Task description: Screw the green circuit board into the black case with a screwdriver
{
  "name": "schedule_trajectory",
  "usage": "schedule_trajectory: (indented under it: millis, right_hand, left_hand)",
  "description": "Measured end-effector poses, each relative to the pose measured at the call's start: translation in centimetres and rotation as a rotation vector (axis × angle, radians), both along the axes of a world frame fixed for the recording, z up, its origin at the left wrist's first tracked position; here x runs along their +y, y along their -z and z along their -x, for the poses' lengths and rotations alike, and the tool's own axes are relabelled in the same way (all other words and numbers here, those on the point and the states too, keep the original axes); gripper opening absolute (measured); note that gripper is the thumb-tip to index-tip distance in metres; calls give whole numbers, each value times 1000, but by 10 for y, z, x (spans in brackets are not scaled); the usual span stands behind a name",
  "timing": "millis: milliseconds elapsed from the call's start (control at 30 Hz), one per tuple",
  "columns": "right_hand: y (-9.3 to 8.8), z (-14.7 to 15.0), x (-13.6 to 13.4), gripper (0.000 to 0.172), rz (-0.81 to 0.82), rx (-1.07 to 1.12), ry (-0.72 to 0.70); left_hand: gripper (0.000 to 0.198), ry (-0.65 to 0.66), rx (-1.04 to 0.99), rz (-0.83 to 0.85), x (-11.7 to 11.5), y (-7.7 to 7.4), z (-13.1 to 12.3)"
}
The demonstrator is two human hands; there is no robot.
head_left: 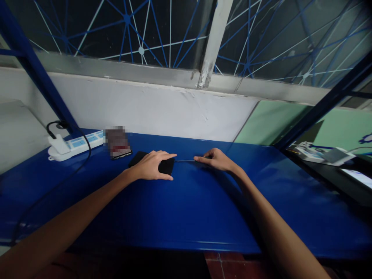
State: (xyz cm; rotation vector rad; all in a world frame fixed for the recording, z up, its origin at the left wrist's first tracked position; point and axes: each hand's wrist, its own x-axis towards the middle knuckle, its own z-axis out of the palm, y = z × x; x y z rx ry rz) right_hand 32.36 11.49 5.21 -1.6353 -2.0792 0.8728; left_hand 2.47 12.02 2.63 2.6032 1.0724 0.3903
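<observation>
A flat black object [166, 166] lies on the blue table [186, 209]. Over it rests my left hand [149, 166], thumb and fingers spread across its width and gripping its edges near the right end. To the right, my right hand [216, 159] is closed in a pinch on a thin metal rod [186, 161]. The rod runs level to the left, and its tip reaches the right end of the black object. Whether the tip is inside the object or only touching it cannot be made out.
A white power strip [80, 143] with a plug and black cable lies at the back left. Beside it is a blurred dark booklet-like item [117, 143]. Blue frame posts rise at both sides. Electronics and a grey box [338, 155] are at the right.
</observation>
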Motion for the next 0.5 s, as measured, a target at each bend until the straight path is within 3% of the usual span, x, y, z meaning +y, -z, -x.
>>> schedule_trajectory:
  millis: [500]
  right_hand:
    - [-1, 1, -1, 65, -12, 4, 3]
  left_hand:
    - [88, 2, 5, -9, 0, 0, 0]
